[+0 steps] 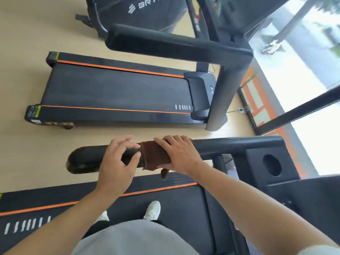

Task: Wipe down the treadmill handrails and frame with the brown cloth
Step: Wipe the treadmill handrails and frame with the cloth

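Observation:
I stand on a black treadmill belt (180,203) and face its padded black handrail (84,160), which runs left to right at mid-frame. A brown cloth (153,156) is wrapped over the rail, and one corner hangs below it. My right hand (181,153) lies on top of the cloth, fingers curled over the rail's far side and thumb underneath. My left hand (116,162) arches over the rail just left of the cloth. Its thumb and fingertips pinch the cloth's left edge.
The console frame with a cup holder (272,164) joins the rail on the right. A second treadmill (117,92) lies across a strip of wooden floor, its own handrail (165,45) overhead. A third machine (139,8) stands beyond. Glass windows (303,80) line the right side.

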A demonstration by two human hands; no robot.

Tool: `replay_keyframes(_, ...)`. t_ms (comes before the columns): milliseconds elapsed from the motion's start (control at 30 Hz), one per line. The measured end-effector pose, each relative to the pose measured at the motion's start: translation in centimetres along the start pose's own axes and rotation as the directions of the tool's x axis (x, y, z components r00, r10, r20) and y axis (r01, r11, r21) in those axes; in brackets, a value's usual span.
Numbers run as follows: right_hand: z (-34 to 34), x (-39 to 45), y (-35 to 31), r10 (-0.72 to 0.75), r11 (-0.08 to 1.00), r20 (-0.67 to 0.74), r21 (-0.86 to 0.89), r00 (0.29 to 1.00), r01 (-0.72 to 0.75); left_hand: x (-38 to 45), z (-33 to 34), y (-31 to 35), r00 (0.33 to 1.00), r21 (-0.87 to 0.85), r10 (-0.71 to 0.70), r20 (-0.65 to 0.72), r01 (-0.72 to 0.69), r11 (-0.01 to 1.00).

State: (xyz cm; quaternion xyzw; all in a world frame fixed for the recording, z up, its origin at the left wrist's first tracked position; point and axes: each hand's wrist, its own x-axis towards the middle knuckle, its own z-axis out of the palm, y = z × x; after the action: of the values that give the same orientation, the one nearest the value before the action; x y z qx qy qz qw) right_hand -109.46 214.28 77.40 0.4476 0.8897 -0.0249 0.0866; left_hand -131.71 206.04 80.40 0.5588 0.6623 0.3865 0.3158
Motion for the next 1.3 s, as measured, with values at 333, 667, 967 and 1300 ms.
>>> replay_keyframes(333, -0.2, -11.0, 19.5, 0.37, 0.864, 0.135, 0.313, 0.919, -0.394, -1.9, 8.9, 5.2, 0.986, -0.04, 0.051, 0.161, -0.045, 0.998)
replay_keyframes(667, -0.3, -10.5, 19.3, 0.436, 0.845, 0.1, 0.296, 0.894, -0.445, -3.4, 9.1, 4.2, 0.998, -0.001, -0.064, -0.023, 0.064, 0.998)
replay_keyframes(967, 1.2, 0.4, -1.1, -0.23, 0.97, -0.089, 0.06, 0.969, 0.235, -4.8, 7.8, 4.9, 0.967, 0.027, -0.049, -0.248, 0.058, 0.998)
replay_keyframes(1300, -0.3, -8.2, 16.2, 0.026, 0.939, 0.141, 0.336, 0.99, -0.073, -3.5, 12.7, 8.2, 0.999, -0.042, 0.032, 0.016, -0.032, 0.999)
